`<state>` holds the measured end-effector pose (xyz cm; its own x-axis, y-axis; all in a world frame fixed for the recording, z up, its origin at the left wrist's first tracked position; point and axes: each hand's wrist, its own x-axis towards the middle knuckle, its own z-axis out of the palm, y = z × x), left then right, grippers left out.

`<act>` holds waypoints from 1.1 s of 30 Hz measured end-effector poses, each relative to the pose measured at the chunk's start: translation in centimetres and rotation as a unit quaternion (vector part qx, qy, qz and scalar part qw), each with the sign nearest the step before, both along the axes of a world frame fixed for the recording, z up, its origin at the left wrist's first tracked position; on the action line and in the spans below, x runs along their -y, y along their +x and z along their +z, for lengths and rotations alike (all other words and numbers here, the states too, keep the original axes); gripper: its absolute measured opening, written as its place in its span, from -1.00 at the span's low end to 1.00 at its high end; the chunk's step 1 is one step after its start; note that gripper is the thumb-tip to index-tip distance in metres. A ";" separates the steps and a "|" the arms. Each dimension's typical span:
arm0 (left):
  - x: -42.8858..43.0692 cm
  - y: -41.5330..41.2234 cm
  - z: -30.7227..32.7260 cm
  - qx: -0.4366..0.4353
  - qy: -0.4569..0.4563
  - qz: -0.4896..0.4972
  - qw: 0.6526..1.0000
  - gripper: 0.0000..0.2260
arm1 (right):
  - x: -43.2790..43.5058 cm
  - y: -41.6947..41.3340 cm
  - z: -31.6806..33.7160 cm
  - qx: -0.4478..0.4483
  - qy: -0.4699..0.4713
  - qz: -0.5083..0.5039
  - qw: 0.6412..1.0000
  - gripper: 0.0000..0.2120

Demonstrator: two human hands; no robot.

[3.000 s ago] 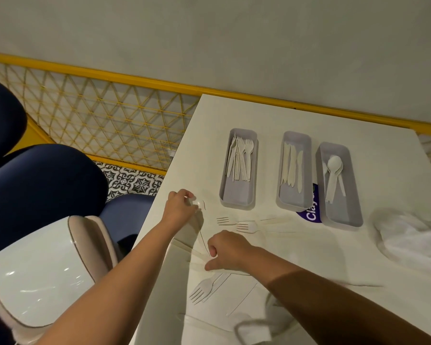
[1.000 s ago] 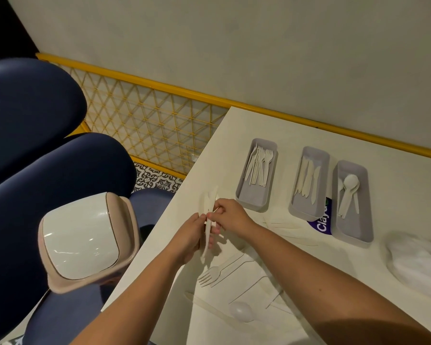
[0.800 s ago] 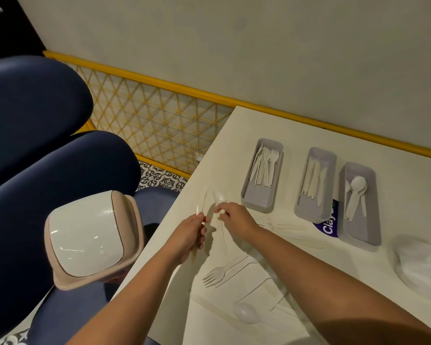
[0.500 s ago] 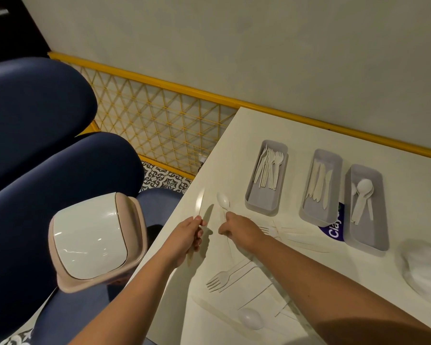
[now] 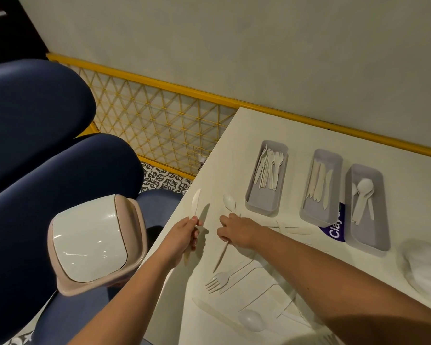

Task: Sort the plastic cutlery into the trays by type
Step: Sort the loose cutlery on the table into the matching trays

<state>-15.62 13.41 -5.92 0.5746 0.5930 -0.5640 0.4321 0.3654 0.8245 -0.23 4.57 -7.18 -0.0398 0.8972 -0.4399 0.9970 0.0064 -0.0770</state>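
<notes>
My left hand (image 5: 183, 236) grips a white plastic knife (image 5: 195, 204) by its handle, blade pointing up, at the table's left edge. Just to its right, my right hand (image 5: 237, 230) holds a white spoon (image 5: 229, 202) with the bowl pointing away. Three grey trays stand beyond: the fork tray (image 5: 253, 199), the knife tray (image 5: 306, 212) and the spoon tray (image 5: 381, 242). A loose fork (image 5: 218, 281) and a spoon (image 5: 251, 319) lie on the table (image 5: 234, 145) near my right forearm, with more pale cutlery around them.
A beige swing-lid bin (image 5: 95, 244) sits on a dark blue chair (image 5: 47, 183) left of the table. A white plastic bag (image 5: 426, 267) lies at the right edge. A purple label (image 5: 334, 229) lies between the trays. A yellow rail runs along the wall.
My hands were together on the knife and spoon; they have since drawn apart, the left keeping the knife and the right the spoon. The camera view has shifted left.
</notes>
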 end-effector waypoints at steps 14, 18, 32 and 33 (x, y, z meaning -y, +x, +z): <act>0.5 1.7 0.0 0.067 -0.052 0.010 0.996 -0.77 | 1.3 -1.5 3.2 -0.393 0.196 -0.286 0.852 -0.89; 2.6 3.6 0.7 0.058 -0.016 -0.074 0.995 -0.67 | 2.2 -0.7 3.1 -0.467 0.188 -0.416 0.758 -0.84; 7.6 7.9 1.2 0.066 -0.022 -0.117 0.991 -0.79 | 10.5 5.0 1.5 -0.188 0.095 -0.578 0.788 -0.83; 7.8 8.0 1.2 0.068 -0.025 -0.118 0.990 -0.79 | 11.0 4.8 1.4 -0.174 0.059 -0.581 0.793 -0.87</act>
<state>-7.60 5.66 -4.68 0.7673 0.4053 -0.4969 0.3963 0.3095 0.8644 4.57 -6.43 -5.82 0.7433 0.4520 -0.4931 0.2546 -0.8729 -0.4162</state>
